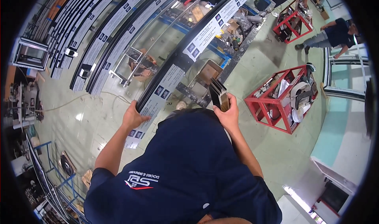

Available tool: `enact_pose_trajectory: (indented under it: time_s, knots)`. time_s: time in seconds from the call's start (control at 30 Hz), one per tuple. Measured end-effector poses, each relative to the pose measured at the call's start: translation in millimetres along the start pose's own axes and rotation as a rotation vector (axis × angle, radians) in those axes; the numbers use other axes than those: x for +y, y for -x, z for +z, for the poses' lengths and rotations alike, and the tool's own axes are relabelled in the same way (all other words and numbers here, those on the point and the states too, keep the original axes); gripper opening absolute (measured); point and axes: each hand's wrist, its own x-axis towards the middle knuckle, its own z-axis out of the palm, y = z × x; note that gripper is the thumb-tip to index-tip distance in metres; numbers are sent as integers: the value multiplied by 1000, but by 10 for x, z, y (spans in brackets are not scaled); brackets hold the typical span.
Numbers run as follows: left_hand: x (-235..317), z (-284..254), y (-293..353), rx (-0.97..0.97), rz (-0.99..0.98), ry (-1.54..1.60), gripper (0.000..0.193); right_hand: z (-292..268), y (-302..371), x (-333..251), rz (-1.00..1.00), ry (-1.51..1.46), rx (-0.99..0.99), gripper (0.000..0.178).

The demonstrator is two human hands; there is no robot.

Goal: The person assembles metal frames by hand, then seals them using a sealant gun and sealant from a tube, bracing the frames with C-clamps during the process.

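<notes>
We see a smooth, dark, metal-looking finish on the long profile (183, 61), with shiny plastic-looking film (211, 33) over it. The short piece (219, 95) looks metallic, our shirt (189, 145) matt cloth, the cart frame (259, 102) painted metal, the floor (98, 121) smooth, glossy.

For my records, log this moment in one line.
left hand: on long black-and-white profile; right hand: holding short dark grooved piece; nearby: red metal-framed cart
</notes>
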Motion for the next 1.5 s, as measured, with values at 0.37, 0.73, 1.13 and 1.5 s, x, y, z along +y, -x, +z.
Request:
enact_pose_trajectory:
  time_s: [0.37,0.73,1.13,1.5]
  knots:
    - [236,388,389,300,-17,-316,81,-508,126,437,41,-4,30,59]
    - [300,476,455,363,-32,-339,78,-546,-207,295,-30,1,-39,62]
    - [233,673,628,408,66,-424,65,-240,-282,195,-34,42,-114,61]
    - [-174,202,-51,-476,-5,291,103,5,-330,-138,-11,120,-120,55]
